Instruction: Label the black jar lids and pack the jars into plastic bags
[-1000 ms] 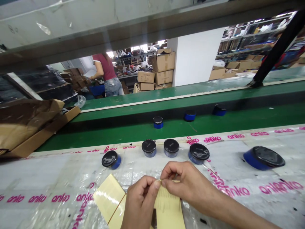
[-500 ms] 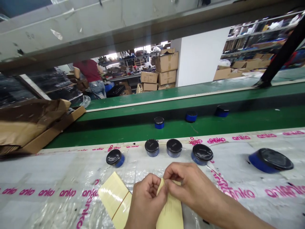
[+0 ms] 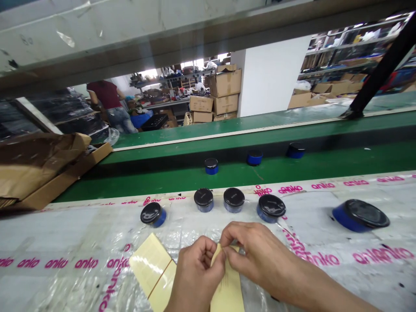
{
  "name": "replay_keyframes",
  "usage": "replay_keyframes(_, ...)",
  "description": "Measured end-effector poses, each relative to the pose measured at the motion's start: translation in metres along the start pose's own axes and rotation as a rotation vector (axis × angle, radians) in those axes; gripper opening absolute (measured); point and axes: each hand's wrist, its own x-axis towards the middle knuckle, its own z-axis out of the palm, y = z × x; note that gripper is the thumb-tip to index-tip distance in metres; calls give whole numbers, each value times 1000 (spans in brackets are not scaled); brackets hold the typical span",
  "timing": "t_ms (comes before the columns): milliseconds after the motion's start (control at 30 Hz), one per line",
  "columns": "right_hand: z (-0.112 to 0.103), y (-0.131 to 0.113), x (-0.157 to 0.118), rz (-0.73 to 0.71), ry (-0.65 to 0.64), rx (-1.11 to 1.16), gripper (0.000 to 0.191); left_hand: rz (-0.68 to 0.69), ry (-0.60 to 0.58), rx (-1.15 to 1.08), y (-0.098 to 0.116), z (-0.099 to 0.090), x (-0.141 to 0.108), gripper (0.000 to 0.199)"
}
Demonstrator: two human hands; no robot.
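Two hands, left hand point(image 3: 195, 277) and right hand point(image 3: 256, 255), nearly closed, fingertips pinching top edge of cream label sheet point(image 3: 230, 290) on plastic-covered bench point(image 3: 65, 234). Sheet thin, light, floppy; best held by edge. Black-lidded blue jar point(image 3: 203, 199) just beyond.

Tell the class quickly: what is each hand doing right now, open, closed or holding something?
Left hand: closed, pinching the yellow sheet.
Right hand: closed, pinching the top of the same sheet.
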Motion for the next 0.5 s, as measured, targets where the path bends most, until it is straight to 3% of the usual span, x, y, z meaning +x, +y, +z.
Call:
replay_keyframes(300,-4,1,-2,43,28,-10,23,-33,-31,-21,1,0,0,27)
replay_keyframes(500,-3,1,1,-46,2,-23,22,-53,16,-14,10,0,-2,26)
